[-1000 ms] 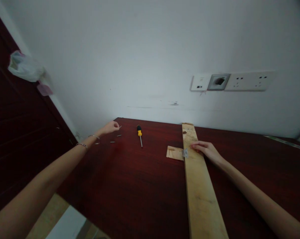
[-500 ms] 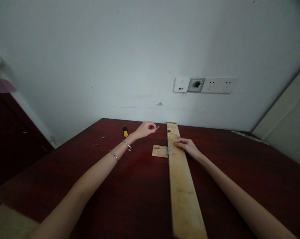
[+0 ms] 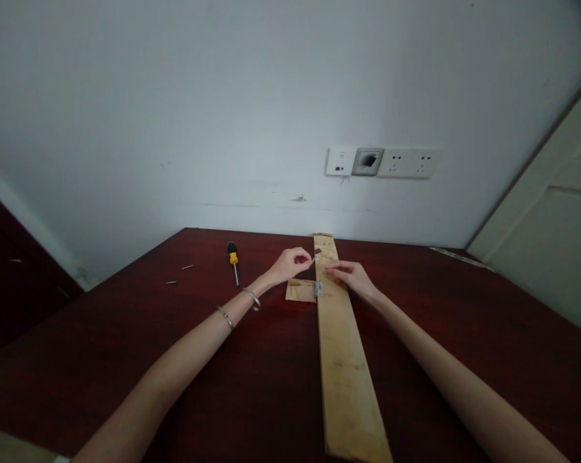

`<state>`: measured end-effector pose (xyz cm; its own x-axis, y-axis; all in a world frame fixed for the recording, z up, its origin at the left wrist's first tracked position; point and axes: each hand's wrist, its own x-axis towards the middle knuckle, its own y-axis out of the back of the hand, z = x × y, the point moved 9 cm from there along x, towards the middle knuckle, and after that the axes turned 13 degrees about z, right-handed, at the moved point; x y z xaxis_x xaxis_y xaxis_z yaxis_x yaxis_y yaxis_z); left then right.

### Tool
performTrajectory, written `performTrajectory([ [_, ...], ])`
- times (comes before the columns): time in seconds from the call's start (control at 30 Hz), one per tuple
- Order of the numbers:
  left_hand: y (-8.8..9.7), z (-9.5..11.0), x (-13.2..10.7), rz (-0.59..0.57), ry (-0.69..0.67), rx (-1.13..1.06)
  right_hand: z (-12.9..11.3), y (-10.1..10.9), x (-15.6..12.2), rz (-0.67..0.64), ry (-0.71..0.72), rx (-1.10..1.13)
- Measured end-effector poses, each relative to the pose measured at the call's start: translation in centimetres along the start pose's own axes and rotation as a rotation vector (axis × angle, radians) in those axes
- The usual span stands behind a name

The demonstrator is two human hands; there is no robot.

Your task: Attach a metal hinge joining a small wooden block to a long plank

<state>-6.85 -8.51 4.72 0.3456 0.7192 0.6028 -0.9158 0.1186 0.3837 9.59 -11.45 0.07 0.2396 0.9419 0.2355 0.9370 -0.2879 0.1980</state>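
My left hand (image 3: 293,263) pinches a small screw (image 3: 315,257) between thumb and fingertips, over the left edge of a long wooden plank (image 3: 345,360). My right hand (image 3: 352,278) is at the plank's right side, fingertips drawn together over its face; whatever they may hold is too small to make out. Just below the hands, a metal hinge (image 3: 318,288) sits at the plank's left edge. It lies where a short wooden piece (image 3: 300,290) meets the plank.
Left of my hands, a yellow and black screwdriver (image 3: 233,258) lies on the dark red table (image 3: 251,399). Two more screws, one nearer (image 3: 171,282) and one farther (image 3: 187,266), lie beyond it. Behind stands a white wall with sockets (image 3: 408,163).
My left hand has moved right and slightly down with the screw, from beside the plank to over its edge. My right hand stays near the hinge. The view has shifted a little.
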Motion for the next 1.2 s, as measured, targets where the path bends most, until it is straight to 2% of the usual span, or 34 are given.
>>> performTrajectory([
  [0.2, -0.8, 0.2, -0.4, -0.005, 0.044, -0.101, -1.9, -0.1, -0.1, 0.042, 0.089, 0.056],
  [0.57, -1.6, 0.2, -1.0, 0.042, 0.103, -0.184, -3.5, -1.0, -1.0, 0.068, 0.194, 0.085],
  [0.87, -2.0, 0.3, -0.9, 0.006, 0.117, -0.189, -3.3, -0.8, -0.8, 0.123, 0.164, 0.111],
  [1.07, -1.4, 0.5, -0.5, -0.052, 0.1, -0.165, -3.0, -0.2, -0.9, 0.139, 0.143, 0.116],
  [1.2, 0.1, -1.1, 0.0, 0.019, 0.172, -0.113, -1.9, 0.4, -1.8, 0.128, 0.163, 0.003],
])
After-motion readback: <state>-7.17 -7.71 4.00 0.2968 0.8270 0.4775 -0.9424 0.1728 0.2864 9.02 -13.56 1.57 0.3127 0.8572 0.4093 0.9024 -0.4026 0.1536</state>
